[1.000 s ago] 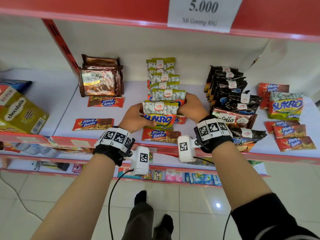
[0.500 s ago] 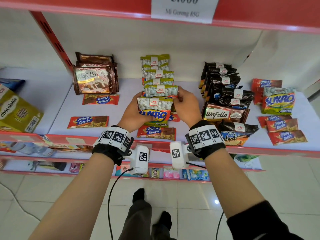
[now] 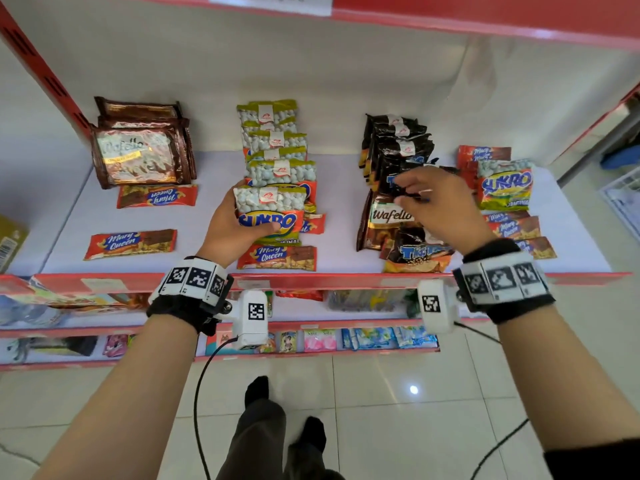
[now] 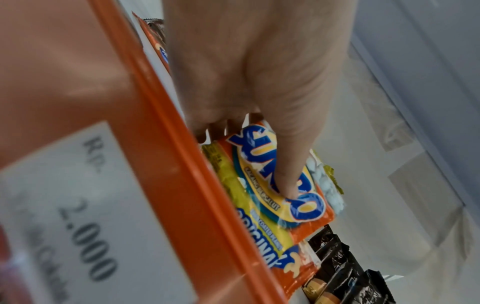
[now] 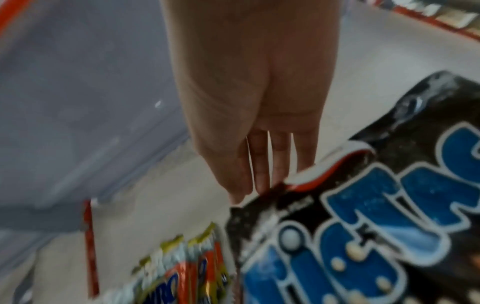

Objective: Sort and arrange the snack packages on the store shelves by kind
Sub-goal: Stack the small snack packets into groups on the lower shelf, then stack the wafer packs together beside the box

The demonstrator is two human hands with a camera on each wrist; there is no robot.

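On the white shelf [image 3: 214, 188], a row of Sukro peanut packets [image 3: 273, 143] runs front to back in the middle. My left hand [image 3: 235, 223] grips the front Sukro packet [image 3: 270, 216], thumb across its printed face; in the left wrist view the thumb [image 4: 285, 181] presses on that packet [image 4: 306, 209]. My right hand [image 3: 427, 197] hovers over the row of black Tic Tac packets [image 3: 398, 147], fingers loose and holding nothing. In the right wrist view its straight fingers [image 5: 259, 172] reach the top edge of a black packet [image 5: 376, 226].
A Wafello stack [image 3: 138, 157] stands back left; one Wafello packet [image 3: 388, 216] lies among the black ones. Mary Queen bars [image 3: 131, 242] lie scattered left and front. A stray Sukro packet [image 3: 504, 185] sits on Mary Queen bars [image 3: 512, 226] at right. The red shelf lip [image 3: 311, 280] runs along the front.
My right hand has let go of the front Sukro packet and moved right, over the black packets. My left hand still grips that packet.
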